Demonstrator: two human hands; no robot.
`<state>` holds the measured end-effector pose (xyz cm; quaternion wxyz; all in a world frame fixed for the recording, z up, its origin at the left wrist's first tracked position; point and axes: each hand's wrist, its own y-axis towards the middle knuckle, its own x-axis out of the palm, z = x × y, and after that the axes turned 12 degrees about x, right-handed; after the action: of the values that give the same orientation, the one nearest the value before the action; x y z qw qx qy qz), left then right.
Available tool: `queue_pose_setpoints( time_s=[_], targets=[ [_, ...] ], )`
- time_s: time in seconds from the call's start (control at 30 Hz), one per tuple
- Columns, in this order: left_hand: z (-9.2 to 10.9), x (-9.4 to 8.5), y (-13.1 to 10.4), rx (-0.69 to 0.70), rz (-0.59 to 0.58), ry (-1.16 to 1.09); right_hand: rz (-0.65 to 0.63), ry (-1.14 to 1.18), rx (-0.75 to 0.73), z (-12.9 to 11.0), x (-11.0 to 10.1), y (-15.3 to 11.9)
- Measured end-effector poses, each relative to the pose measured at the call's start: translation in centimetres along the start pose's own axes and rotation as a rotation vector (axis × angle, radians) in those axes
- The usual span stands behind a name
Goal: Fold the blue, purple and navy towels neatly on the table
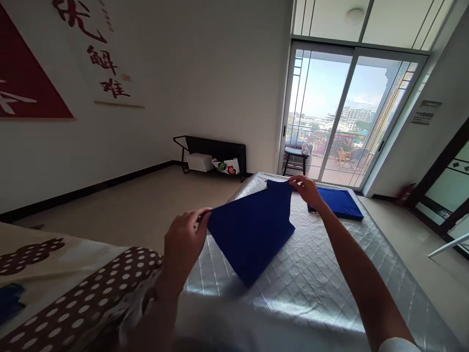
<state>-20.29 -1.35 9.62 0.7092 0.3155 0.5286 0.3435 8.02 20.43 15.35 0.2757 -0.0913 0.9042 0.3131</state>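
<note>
The blue sheet [252, 225] mid-frame looks like matt, smooth cloth, and the blue stack [337, 202] right of centre has the same dull finish. The mattress [311, 254] beneath is silvery, with a quilted, slightly crinkled surface and a satiny sheen. At lower left, the bedding [106, 288] is soft printed cloth. The floor [135, 200] looks smooth and faintly glossy; the wall [227, 73] is matt. At upper right, the door panes [318, 93] are clear, smooth glass.
</note>
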Motion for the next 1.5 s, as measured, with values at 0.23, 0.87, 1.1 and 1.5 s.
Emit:
queue_pose_setpoints(
  time_s=[0.23, 0.87, 1.1, 1.5],
  targets=[
    [5.4, -2.5, 6.9, 0.08, 0.056, -0.058, 0.169, 0.06, 0.038, -2.6, -9.5, -5.8],
    [9.7, -3.2, 7.4, 0.123, -0.207, -0.47, 0.405, 0.163, 0.236, -4.6, -15.6, -16.9],
    [16.9, -2.7, 5.8, 0.295, -0.217, -0.773, 0.871, 0.056, 0.299, -2.9, -18.6, -16.8],
    [10.6, 7.7, -1.3, 0.004, -0.521, -0.799, 0.076, -0.211, 0.449, 5.0, -1.4, -4.2]
  ],
)
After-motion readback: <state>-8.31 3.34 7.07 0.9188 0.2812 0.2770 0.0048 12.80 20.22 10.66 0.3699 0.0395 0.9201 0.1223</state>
